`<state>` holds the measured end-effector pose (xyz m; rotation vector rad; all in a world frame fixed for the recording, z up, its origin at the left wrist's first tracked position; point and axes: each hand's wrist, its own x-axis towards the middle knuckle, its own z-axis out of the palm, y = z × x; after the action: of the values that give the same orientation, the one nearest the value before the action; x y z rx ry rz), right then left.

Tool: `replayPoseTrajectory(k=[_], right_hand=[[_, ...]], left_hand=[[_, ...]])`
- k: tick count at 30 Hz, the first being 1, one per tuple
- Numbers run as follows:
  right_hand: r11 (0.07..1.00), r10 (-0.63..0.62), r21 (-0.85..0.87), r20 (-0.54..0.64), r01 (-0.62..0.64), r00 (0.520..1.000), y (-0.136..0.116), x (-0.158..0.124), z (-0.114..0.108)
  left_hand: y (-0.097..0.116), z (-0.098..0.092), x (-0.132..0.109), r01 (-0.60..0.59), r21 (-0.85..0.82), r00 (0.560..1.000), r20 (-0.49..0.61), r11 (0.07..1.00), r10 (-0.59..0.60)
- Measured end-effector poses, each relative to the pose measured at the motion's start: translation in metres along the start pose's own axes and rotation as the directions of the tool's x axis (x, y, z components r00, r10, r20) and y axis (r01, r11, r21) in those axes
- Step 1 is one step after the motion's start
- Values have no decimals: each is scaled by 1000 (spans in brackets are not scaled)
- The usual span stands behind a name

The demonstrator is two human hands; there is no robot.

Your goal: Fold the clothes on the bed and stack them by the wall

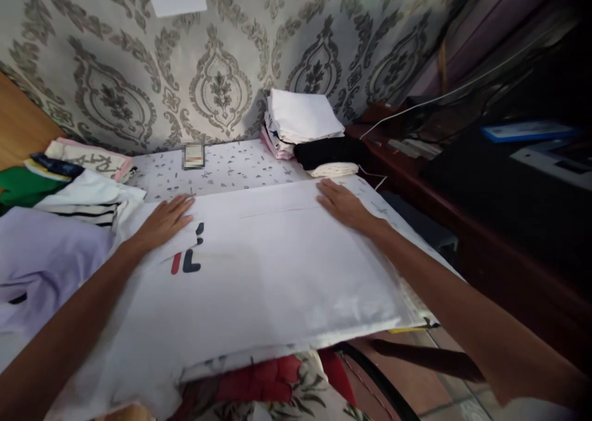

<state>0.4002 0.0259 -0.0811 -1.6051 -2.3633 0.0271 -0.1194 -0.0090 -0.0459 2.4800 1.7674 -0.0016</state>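
Note:
A white shirt (pixel 277 273) with a red and dark printed logo lies spread and partly folded across the table in front of me. My left hand (pixel 167 219) rests flat on its far left part, fingers stretched out, just above the logo. On the far right edge of the shirt lies my right hand (pixel 341 202), palm down with the fingers extended. Neither hand grips the cloth. The near edge of the shirt hangs at the table's front, above my lap.
Folded white clothes (pixel 305 116) are stacked at the back, beside a black folded garment (pixel 328 151). A lavender garment (pixel 50 261) and other clothes lie at the left. A dark wooden desk (pixel 481 242) with a cable stands on the right. The patterned wall (pixel 222 88) closes the back.

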Motion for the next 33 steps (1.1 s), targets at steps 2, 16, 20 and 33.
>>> replayPoseTrajectory(k=[2,16,20,33], right_hand=[[999,36,14,-37,-36,999,4,-23,-5],[970,242,23,-253,-244,937,-54,-244,-33],[963,261,22,-313,-268,913,-93,-267,-30],[960,244,214,-318,-181,916,-110,-276,-30]], left_hand=[[-11,-1,-25,8,18,1000,-25,1000,-8],[21,-17,-173,-44,-36,996,73,998,47],[63,-34,-216,-255,-84,944,194,963,267],[147,22,-253,-391,219,920,59,894,388]])
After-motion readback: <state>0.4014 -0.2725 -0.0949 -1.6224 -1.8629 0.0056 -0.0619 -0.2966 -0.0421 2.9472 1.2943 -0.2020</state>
